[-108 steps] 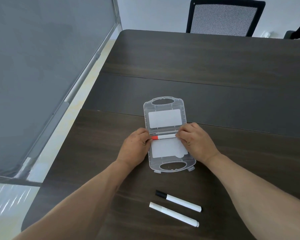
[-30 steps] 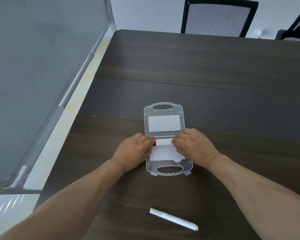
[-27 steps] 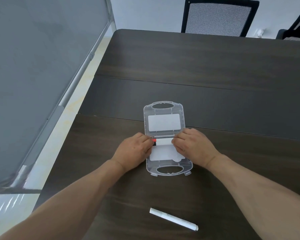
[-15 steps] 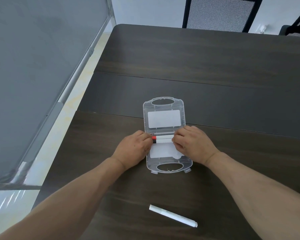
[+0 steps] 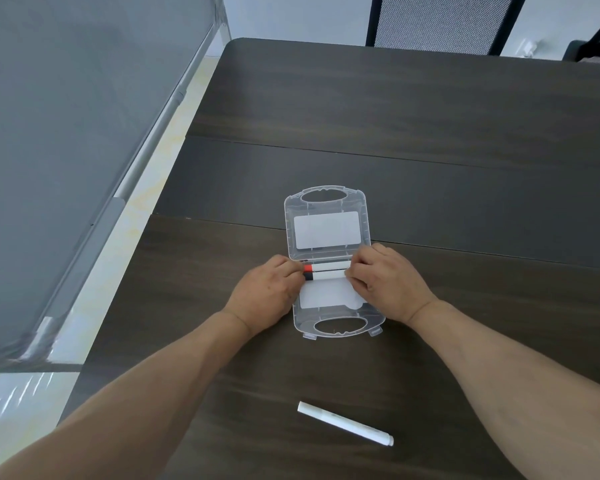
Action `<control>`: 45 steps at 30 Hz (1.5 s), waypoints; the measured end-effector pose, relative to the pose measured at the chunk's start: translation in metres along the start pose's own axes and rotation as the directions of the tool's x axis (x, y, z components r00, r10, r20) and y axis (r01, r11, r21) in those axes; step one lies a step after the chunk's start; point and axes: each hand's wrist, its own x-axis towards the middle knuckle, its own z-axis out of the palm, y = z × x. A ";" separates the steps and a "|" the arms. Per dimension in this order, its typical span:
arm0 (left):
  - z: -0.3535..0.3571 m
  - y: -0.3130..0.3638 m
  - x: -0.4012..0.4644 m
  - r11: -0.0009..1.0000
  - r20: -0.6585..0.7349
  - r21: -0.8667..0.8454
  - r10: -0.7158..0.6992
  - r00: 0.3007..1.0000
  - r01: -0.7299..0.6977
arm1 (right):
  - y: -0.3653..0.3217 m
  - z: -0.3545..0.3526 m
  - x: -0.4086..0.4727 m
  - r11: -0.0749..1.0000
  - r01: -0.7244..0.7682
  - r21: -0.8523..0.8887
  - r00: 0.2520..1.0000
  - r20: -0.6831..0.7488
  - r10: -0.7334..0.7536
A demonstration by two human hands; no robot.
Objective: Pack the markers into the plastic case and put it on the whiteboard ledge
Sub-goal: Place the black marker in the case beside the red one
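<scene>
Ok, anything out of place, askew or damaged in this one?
Nothing damaged or spilled. One white marker lies loose on the table, askew, near the person and apart from the open plastic case, where both hands press the red-capped and black-capped markers in side by side.

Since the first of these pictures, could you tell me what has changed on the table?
The black-capped marker has left the table in front and now lies in the plastic case, just nearer than the red-capped marker. Left hand and right hand pinch its ends. The white marker stays on the table, and the case remains open.
</scene>
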 end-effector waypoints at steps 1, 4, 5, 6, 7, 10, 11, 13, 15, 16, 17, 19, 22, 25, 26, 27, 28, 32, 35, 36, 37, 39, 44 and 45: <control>0.000 0.000 0.000 1.000 -0.001 0.001 0.000 1.000 0.000 | 0.000 0.000 -0.001 1.000 -0.007 0.008 1.000 -0.001 0.007; 0.000 0.000 0.000 1.000 0.003 0.006 -0.008 1.000 0.008 | -0.002 0.000 -0.001 0.999 -0.022 0.023 1.000 0.007 0.022; 0.000 0.001 -0.001 1.000 0.011 0.010 -0.008 1.000 0.008 | -0.003 0.000 -0.001 0.999 -0.025 0.023 1.000 0.011 0.024; 0.000 0.001 0.000 1.000 0.019 0.011 -0.007 1.000 0.007 | -0.002 0.000 0.001 0.999 -0.027 0.020 1.000 0.012 0.027; -0.001 0.000 0.001 1.000 0.025 0.011 -0.006 1.000 0.006 | -0.001 0.000 0.002 0.999 -0.028 0.019 1.000 0.012 0.028; -0.004 0.001 0.001 1.000 0.044 0.022 0.006 0.999 -0.007 | 0.000 -0.002 0.000 1.000 -0.024 0.007 0.999 0.021 0.023; -0.004 0.001 0.002 1.000 0.053 0.023 0.001 0.999 -0.002 | 0.000 -0.003 -0.001 1.000 -0.024 -0.001 1.000 0.019 0.024; -0.005 0.002 0.002 1.000 0.060 0.020 -0.024 0.998 0.023 | 0.000 -0.007 -0.003 0.999 -0.030 -0.012 0.999 0.010 0.030; -0.006 0.001 0.003 0.999 0.062 0.021 -0.045 0.997 0.043 | -0.001 -0.008 -0.006 1.000 -0.025 -0.017 1.000 -0.011 0.024; -0.006 0.002 0.004 0.998 0.055 0.027 -0.051 0.997 0.050 | -0.002 -0.009 -0.008 1.000 -0.019 -0.020 1.000 -0.021 0.019; -0.006 0.002 0.004 0.998 0.045 0.035 -0.054 0.998 0.052 | -0.003 -0.010 -0.011 1.000 -0.015 -0.021 1.000 -0.027 0.014; -0.008 0.002 0.005 0.997 0.018 0.044 -0.059 0.998 0.059 | -0.006 -0.011 -0.016 1.000 -0.015 -0.016 1.000 -0.027 0.015; -0.014 0.007 0.005 0.997 -0.027 0.040 -0.071 0.997 0.072 | -0.017 -0.013 -0.029 1.000 -0.001 0.001 0.999 -0.035 0.001; -0.025 0.020 0.000 0.997 -0.095 0.032 -0.069 0.993 0.073 | -0.034 -0.017 -0.048 0.999 0.020 0.037 0.998 -0.065 -0.018; -0.030 0.027 -0.004 0.997 -0.126 0.020 -0.070 0.990 0.074 | -0.042 -0.018 -0.058 0.998 0.030 0.053 0.997 -0.070 -0.026; -0.033 0.034 -0.010 0.998 -0.155 0.003 -0.064 0.986 0.065 | -0.050 -0.019 -0.067 0.996 0.042 0.075 0.996 -0.077 -0.036; -0.036 0.044 -0.018 0.999 -0.174 -0.021 -0.044 0.984 0.041 | -0.058 -0.019 -0.077 0.993 0.058 0.100 0.995 -0.085 -0.050; -0.036 0.086 -0.069 0.988 -0.102 -0.093 0.113 0.988 -0.122 | -0.083 -0.013 -0.121 0.973 0.138 0.185 0.989 0.033 -0.147; -0.024 0.104 -0.106 0.979 0.039 -0.114 0.173 0.984 -0.167 | -0.089 -0.003 -0.142 0.973 0.138 0.186 0.964 0.201 -0.176; -0.021 0.109 -0.115 0.979 0.078 -0.111 0.178 0.981 -0.168 | -0.090 -0.001 -0.146 0.976 0.131 0.177 0.954 0.243 -0.172; -0.017 0.111 -0.122 0.981 0.106 -0.106 0.174 0.979 -0.163 | -0.089 0.002 -0.149 0.978 0.125 0.167 0.949 0.269 -0.167; -0.012 0.115 -0.131 0.987 0.125 -0.092 0.142 0.982 -0.131 | -0.089 0.004 -0.151 0.979 0.125 0.163 0.948 0.271 -0.166; -0.007 0.119 -0.129 0.995 0.106 -0.087 0.064 0.992 -0.055 | -0.090 0.002 -0.145 0.974 0.204 0.095 0.950 0.220 -0.221; -0.008 0.119 -0.128 0.995 0.108 -0.082 0.059 0.992 -0.051 | -0.090 0.000 -0.143 0.972 0.224 0.077 0.949 0.209 -0.235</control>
